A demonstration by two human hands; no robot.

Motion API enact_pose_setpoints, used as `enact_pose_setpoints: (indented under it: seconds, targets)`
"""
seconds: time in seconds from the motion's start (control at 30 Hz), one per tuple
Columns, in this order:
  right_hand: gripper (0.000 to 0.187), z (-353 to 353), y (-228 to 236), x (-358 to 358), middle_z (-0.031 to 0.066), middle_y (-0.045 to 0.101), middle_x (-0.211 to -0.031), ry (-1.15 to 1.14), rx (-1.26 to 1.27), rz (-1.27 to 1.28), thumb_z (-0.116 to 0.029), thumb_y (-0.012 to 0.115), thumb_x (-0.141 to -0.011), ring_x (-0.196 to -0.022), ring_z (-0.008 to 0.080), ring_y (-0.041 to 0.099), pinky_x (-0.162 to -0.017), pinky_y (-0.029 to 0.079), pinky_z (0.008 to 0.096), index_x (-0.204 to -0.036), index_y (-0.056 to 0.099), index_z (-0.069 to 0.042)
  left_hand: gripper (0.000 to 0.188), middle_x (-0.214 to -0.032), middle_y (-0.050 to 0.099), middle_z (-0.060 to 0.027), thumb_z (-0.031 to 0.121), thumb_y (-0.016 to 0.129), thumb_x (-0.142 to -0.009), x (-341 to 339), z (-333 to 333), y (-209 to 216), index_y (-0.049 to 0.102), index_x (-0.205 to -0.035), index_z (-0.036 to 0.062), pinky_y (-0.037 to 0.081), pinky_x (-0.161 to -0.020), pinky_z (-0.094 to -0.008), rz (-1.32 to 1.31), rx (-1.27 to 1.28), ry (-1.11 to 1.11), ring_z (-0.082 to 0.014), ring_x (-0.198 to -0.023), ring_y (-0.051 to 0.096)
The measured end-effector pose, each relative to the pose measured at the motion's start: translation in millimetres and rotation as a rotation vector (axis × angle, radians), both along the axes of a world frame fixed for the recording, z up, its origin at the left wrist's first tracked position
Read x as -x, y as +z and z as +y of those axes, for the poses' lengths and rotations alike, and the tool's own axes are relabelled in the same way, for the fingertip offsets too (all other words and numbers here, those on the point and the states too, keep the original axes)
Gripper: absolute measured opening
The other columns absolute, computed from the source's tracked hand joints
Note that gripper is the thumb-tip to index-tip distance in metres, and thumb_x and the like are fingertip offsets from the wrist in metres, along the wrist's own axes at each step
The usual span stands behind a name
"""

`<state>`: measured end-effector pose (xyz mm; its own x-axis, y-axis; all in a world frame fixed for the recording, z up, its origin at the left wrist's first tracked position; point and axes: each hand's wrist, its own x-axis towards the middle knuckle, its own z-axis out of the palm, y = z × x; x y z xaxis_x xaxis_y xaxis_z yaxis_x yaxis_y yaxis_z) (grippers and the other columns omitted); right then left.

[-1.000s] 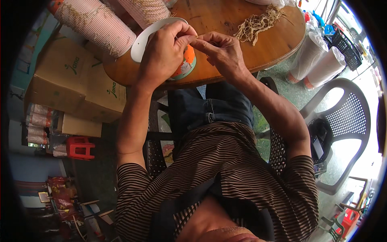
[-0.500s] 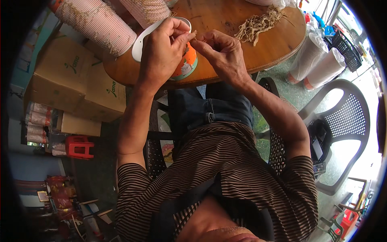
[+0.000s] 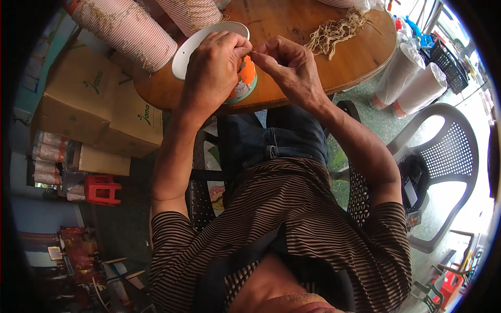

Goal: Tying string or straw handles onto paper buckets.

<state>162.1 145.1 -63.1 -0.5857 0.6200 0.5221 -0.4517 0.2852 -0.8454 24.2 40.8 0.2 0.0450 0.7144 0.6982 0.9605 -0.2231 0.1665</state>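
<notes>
Both of my hands are raised close together over the near edge of the table, fingertips almost meeting. My left hand [image 3: 213,70] is closed, thumb and forefinger pinched at a short bit of tan string [image 3: 252,53]. From the other side my right hand [image 3: 289,65] pinches the same spot with thumb and forefinger. Behind and below the left hand is a paper tub [image 3: 245,82], orange and teal outside. Its wide white mouth [image 3: 180,63] shows a small hole near the rim. The left hand covers much of the tub, and the string is mostly hidden by fingers.
A wooden table [image 3: 284,23] carries a tangle of tan strings [image 3: 339,34] and stacks of striped paper tubs [image 3: 130,34] with string on them. Cardboard boxes [image 3: 94,104] stand left. Wrapped stacks [image 3: 417,88] and a grey plastic chair [image 3: 451,141] are at right.
My left fingers have curled down, and the fingertips sit slightly lower. The string end that stood up between the hands now barely shows. My right hand has shifted only slightly.
</notes>
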Motion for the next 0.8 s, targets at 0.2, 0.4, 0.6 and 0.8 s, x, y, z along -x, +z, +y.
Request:
enact_pose_setpoints:
  seconds: [0.2,0.4,0.6,0.8]
  targets:
    - [0.015,4.6,4.8,-5.2,-0.0034,0.065,-0.077,0.064,0.064,-0.054,-0.013,0.070,-0.094,-0.072,0.0008,0.055,-0.063,0.045,0.0195,-0.094,0.068,0.002,0.018,-0.092,0.071,-0.0158,0.015,0.062,-0.099,4.4,-3.6,6.5,0.067,-0.100,-0.0030,0.053,-0.079,-0.0351,-0.341,0.266,-0.015,-0.0261,-0.085,0.069]
    - [0.014,0.4,8.0,-2.8,-0.0012,0.068,-0.083,0.095,0.122,-0.021,-0.011,0.069,-0.095,-0.078,0.0018,0.059,-0.069,0.049,0.0198,-0.096,0.068,0.002,0.023,-0.089,0.072,-0.0094,0.017,0.062,-0.100,14.4,-3.3,8.3,0.067,-0.103,-0.0052,0.052,-0.080,-0.0305,-0.491,0.363,-0.143,-0.0141,-0.086,0.066]
    - [0.009,5.7,-1.6,3.6,-0.0012,0.068,-0.082,0.113,0.038,0.083,-0.007,0.070,-0.094,-0.077,0.0018,0.059,-0.069,0.049,0.0203,-0.098,0.069,0.001,0.024,-0.089,0.072,-0.0066,0.018,0.063,-0.100,14.5,0.0,8.5,0.069,-0.103,-0.0050,0.052,-0.079,-0.0267,-0.540,0.369,-0.157,-0.0102,-0.083,0.064]
    - [0.013,4.3,-7.2,4.3,0.0011,0.073,-0.087,0.054,0.034,0.052,-0.005,0.065,-0.096,-0.083,0.0043,0.063,-0.076,0.053,0.0217,-0.102,0.073,0.002,0.023,-0.089,0.072,-0.0053,0.018,0.064,-0.100,18.2,1.2,5.0,0.070,-0.102,-0.0041,0.051,-0.078,-0.0250,-0.624,0.333,-0.166,-0.0085,-0.083,0.064]
